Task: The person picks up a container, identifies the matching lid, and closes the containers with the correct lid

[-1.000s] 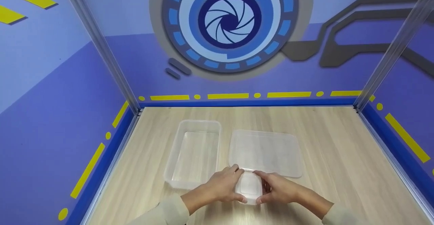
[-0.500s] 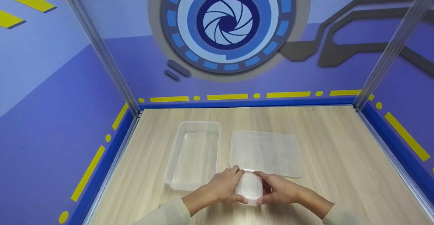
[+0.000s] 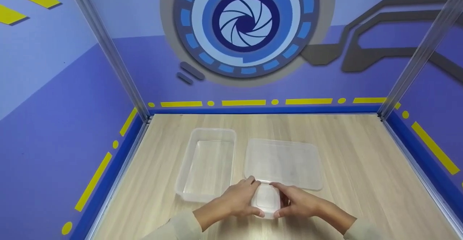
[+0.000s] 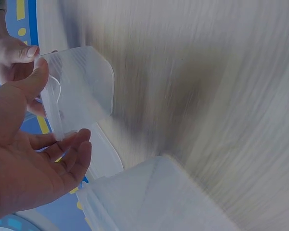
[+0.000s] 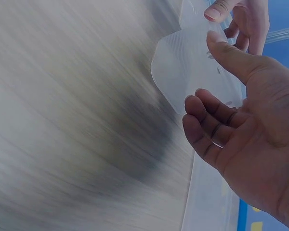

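Observation:
A small clear plastic food container (image 3: 267, 198) with a lid on top stands near the front of the table, between both hands. My left hand (image 3: 239, 197) grips its left side, thumb at the near corner and fingertips at the far corner. On the opposite side my right hand (image 3: 299, 201) holds it the same way. From the left wrist view, the container's tapered wall (image 4: 84, 89) shows through, with the thumb at its rim. In the right wrist view the thumb also touches the rim, and the other fingers curl beside the container (image 5: 176, 67).
A larger clear rectangular box (image 3: 183, 176), without a lid, stands left of the hands. Just beyond the small container lies a flat translucent rectangular lid (image 3: 285, 162). Printed panels (image 3: 253, 91) with metal corner posts (image 3: 119, 63) enclose the wooden table (image 3: 361, 160).
The hands and the small container hold their places. Only the head view shifts slightly.

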{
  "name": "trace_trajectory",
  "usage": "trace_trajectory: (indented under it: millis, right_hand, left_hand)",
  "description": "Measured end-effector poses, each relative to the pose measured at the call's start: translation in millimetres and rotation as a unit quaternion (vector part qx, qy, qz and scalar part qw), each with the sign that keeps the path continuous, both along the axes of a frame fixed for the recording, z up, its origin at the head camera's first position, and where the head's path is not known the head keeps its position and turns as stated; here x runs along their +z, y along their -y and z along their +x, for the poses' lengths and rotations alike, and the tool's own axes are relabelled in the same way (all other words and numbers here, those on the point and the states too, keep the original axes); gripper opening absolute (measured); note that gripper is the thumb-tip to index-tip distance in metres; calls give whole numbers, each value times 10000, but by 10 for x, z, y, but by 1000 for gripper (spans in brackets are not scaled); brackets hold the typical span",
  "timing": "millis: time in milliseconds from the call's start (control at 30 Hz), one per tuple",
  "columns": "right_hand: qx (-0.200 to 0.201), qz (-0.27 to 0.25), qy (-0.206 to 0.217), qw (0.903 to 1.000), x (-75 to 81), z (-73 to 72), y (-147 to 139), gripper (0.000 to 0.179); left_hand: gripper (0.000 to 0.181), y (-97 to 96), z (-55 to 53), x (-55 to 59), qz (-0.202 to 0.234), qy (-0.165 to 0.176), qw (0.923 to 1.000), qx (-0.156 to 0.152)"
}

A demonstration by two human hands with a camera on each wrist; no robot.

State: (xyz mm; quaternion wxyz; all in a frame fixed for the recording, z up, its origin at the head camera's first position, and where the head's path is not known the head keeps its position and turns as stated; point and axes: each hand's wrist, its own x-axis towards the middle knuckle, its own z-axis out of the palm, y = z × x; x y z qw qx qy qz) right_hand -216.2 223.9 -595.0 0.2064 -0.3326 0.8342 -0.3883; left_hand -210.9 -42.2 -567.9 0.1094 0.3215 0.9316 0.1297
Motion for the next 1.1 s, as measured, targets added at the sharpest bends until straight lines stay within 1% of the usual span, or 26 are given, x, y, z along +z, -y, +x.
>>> trace_trajectory:
  millis: [200,467,600,700,767,833,967,1100]
  right_hand:
    - [15,-70,-5,10000,-29,-24,-17,91]
    - [2,-102,59,9999,-35,-53,-45,93]
    - [5,-149,53,9999,-26,-51,-43,92]
    - [-15,-236,79,9997,-18,-47,-49,89]
    - [-18,-270,118,9996,-11,-48,-55,88]
    - [-20,-242,148,9996,-7,-57,-60,88]
    - [-6,-100,138,9999,25,-91,-61,88]
    - [-31,-5,263,9996,95,-124,-94,89]
  left_hand:
    - [99,-5,-10,-24,97,77,9999,78]
    - [96,-22,-60,-48,260,111,9996,5]
    - [95,-17,-60,-42,454,223,9987,85]
    - [95,-20,-64,-47,621,344,9973,161]
    - [95,-25,-72,-42,655,449,9966,202]
    - [95,-31,-86,-28,645,583,9960,222]
    - [96,-45,-123,33,483,845,9949,265]
    - [102,-34,-150,85,512,1217,9904,407]
